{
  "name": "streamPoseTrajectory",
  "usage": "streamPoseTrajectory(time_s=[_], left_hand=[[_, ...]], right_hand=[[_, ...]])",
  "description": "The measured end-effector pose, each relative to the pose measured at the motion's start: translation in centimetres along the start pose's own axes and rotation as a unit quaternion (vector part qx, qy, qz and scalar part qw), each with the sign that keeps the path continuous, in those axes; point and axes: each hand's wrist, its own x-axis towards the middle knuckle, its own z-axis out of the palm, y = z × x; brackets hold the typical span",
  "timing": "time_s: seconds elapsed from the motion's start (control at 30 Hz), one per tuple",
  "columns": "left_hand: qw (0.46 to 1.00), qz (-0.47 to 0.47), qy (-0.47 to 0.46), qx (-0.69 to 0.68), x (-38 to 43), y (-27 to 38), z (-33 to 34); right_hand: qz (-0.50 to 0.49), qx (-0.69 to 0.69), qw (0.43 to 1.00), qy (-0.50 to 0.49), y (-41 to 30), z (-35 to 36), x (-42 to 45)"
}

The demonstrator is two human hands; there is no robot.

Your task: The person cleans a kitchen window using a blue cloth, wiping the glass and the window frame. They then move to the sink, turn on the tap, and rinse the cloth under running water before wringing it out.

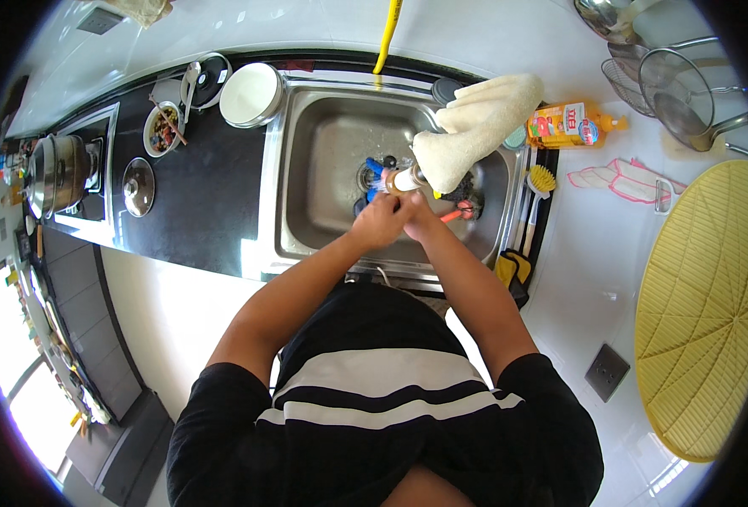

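Over the stainless steel sink (323,171), my left hand (379,222) and my right hand (419,215) meet, touching each other just below the faucet spout (406,180). Their fingers overlap, so I cannot tell whether anything is held between them. A cream cloth (475,127) drapes over the faucet. Beneath the spout, around the drain, lie blue objects (374,168) partly hidden by it. To the right in the basin are a dark scouring pad (466,187) and a red-orange item (459,212), which is too small to name surely.
White bowls (250,94) are stacked at the sink's left edge. A bowl of food (163,130), a glass lid (139,187) and a steel pot (60,171) stand farther left. At right are an orange soap bottle (564,125) and a yellow-bristled brush (541,180).
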Motion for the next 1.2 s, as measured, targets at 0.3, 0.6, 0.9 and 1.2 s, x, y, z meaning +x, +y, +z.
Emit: streamPoseTrajectory(time_s=[0.3, 0.6, 0.9, 1.2], left_hand=[[0.928, -0.22, 0.068, -0.292, 3.7, -6.0, -2.2], [0.863, -0.183, 0.201, -0.425, 6.6, -5.0, -1.8], [0.699, -0.187, 0.026, -0.69, 7.0, -4.0, -0.2], [0.728, -0.275, 0.215, -0.59, 6.8, -2.2, -0.6]], right_hand=[[-0.273, -0.435, 0.857, 0.044, 0.6, 0.1, 0.2], [-0.209, -0.665, 0.716, 0.026, -3.5, 0.9, -4.6], [-0.376, -0.574, 0.715, 0.131, -1.6, 3.9, -3.7], [-0.33, -0.621, 0.705, 0.091, -0.4, 1.8, -1.6]])
